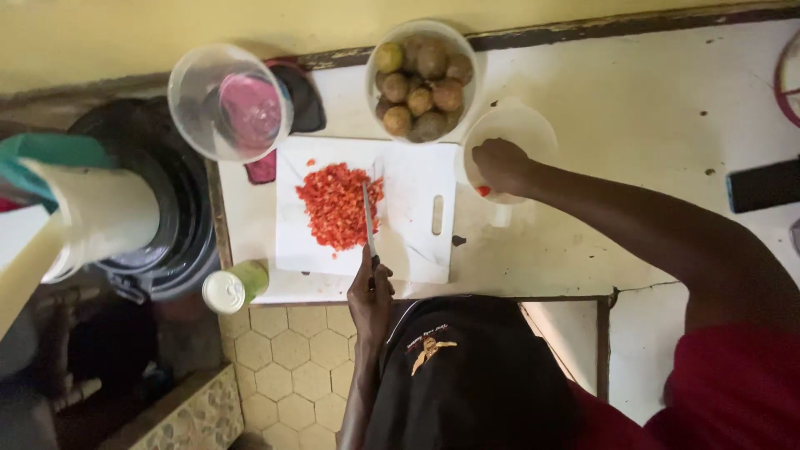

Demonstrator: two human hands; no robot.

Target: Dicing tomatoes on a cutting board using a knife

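Observation:
My left hand point(371, 293) grips the handle of a knife point(367, 215) whose blade lies across a pile of chopped red pieces point(333, 202) on a white cutting board point(417, 179). My right hand point(500, 162) reaches into a white bowl point(525, 125) just right of the board, fingers bunched downward. A small red piece point(483, 191) shows at the bowl's near rim. Whether the right hand holds anything is hidden.
A bowl of round brown-green fruits point(421, 79) stands behind the board. A clear plastic jug point(229, 102) with a pink bottom is at the back left, beside black round cookware point(179, 208). A small green jar point(236, 286) sits at the counter edge. A dark phone point(762, 185) lies far right.

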